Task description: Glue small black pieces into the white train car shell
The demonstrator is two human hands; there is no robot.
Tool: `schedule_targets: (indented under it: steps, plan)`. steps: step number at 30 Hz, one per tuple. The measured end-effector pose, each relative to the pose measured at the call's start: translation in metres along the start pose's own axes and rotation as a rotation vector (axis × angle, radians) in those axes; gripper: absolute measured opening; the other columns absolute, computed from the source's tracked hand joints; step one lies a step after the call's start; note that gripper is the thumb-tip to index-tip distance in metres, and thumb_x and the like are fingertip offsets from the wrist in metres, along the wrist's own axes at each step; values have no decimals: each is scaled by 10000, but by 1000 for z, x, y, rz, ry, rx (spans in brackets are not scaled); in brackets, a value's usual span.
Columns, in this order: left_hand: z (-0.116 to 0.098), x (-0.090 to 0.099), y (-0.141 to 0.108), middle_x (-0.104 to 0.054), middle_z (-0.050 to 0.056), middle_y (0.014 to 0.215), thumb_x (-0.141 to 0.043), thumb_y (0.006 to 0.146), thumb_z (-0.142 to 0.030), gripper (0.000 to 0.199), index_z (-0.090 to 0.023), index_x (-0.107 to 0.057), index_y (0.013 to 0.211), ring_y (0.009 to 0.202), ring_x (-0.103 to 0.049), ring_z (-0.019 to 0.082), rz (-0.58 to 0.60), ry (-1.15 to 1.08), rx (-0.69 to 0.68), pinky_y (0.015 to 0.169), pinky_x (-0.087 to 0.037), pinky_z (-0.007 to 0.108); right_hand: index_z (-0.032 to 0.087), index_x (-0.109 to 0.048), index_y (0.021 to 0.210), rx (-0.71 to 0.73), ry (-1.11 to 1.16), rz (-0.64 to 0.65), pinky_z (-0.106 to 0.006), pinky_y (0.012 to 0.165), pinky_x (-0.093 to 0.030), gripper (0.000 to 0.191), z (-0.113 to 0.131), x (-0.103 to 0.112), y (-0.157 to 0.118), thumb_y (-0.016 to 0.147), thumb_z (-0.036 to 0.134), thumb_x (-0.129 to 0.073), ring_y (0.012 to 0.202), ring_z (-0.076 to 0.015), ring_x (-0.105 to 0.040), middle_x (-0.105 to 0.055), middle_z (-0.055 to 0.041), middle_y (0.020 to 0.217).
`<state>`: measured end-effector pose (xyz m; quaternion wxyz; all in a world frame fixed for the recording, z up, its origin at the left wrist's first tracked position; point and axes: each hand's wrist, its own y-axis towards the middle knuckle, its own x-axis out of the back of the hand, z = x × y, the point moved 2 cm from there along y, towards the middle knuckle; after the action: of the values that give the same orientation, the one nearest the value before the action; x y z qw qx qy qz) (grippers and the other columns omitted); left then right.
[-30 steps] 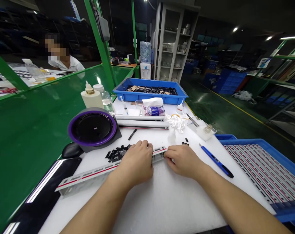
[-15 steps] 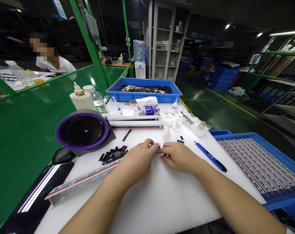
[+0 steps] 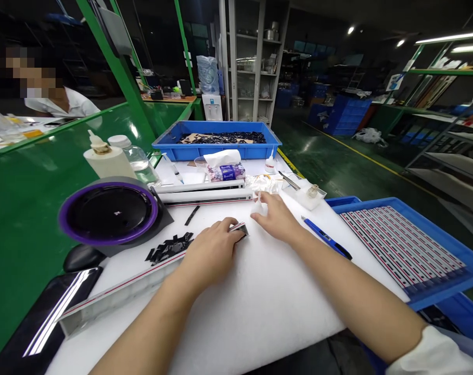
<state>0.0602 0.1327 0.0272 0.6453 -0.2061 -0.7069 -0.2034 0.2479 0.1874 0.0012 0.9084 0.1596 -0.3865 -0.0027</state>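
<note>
Two bare hands mid-frame: left hand (image 3: 208, 255) with fingers clamped over the near-center end of the red-striped rail (image 3: 123, 296), a pale length slanting up from lower left; right hand (image 3: 277, 219) just right of center, with thumb and forefinger curved about the small translucent squeeze bottle (image 3: 259, 208), impossible to tell whether pressed tight. Tense spot, this: with a clumsy pinch, possible toppling of the bottle onto the white worktop (image 3: 279, 291); with a slackened left grip, possible skidding into the black strips (image 3: 169, 249), left of center.
</note>
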Motion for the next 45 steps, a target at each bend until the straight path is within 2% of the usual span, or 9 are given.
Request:
schedule_targets:
  steps: [4,8,11,16,20,22,26,31,45]
  plan:
    - [9,2,5,-525,36,1396,-372,873,-150,492,-337,-640,1241,1134,-591,252,43,-105,47,898,-508,387,198,-647,1137,-19,98,29,-414,1011,-429,289,6,-2,1,857,249,-602,1199,-255,-540,-637,-117,1184]
    - [22,2,12,-503,-6,1430,-376,902,-231,445,-366,-644,1230,1168,-588,232,98,-226,61,949,-494,360,209,-547,1263,-64,672,55,-316,745,-511,441,8,16,0,868,401,-579,867,-184,-653,-703,-55,1000]
    - [26,2,15,-490,-4,1447,-390,920,-289,405,-352,-652,1222,1210,-568,232,117,-271,49,998,-470,349,211,-523,1127,-204,1022,18,-235,508,-409,427,7,32,-2,783,432,-648,583,-133,-560,-652,14,697]
    - [15,2,8,-468,16,1462,-389,885,-205,450,-351,-644,1226,1196,-572,267,100,-151,59,922,-507,398,239,-510,936,-235,1340,-10,-206,414,-221,315,7,49,-3,702,365,-681,460,-86,-309,-392,86,543]
    - [3,0,2,-488,51,1440,-395,855,-134,459,-310,-666,1181,1114,-607,281,52,-55,16,923,-501,455,218,-542,853,-316,1294,88,-220,386,-155,323,9,42,-4,741,487,-681,435,-79,-208,-259,94,535]
    - [1,0,1,-493,49,1437,-401,856,-133,449,-311,-671,1167,1088,-617,283,47,-42,19,905,-508,462,214,-544,804,-344,1206,13,-223,380,-140,403,9,35,-8,776,605,-637,404,-72,-194,-268,99,488]
    - [2,0,0,-504,36,1429,-413,858,-134,435,-321,-682,1144,1126,-603,284,34,-34,13,907,-510,454,178,-633,731,-172,813,-244,-238,418,-293,508,15,25,-22,758,686,-648,419,-87,-379,-429,51,457]
    - [2,-2,1,-515,30,1422,-419,859,-136,445,-329,-677,1165,1150,-593,276,30,-24,9,921,-507,434,153,-686,702,-22,515,-241,-258,480,-396,515,21,15,-35,817,649,-611,486,-121,-511,-539,3,513]
    - [3,-2,1,-501,10,1437,-416,840,-133,463,-345,-677,1158,1111,-617,277,41,-41,31,897,-517,433,151,-696,683,9,431,-231,-242,479,-403,512,23,13,-35,881,602,-557,469,-113,-521,-533,9,481]
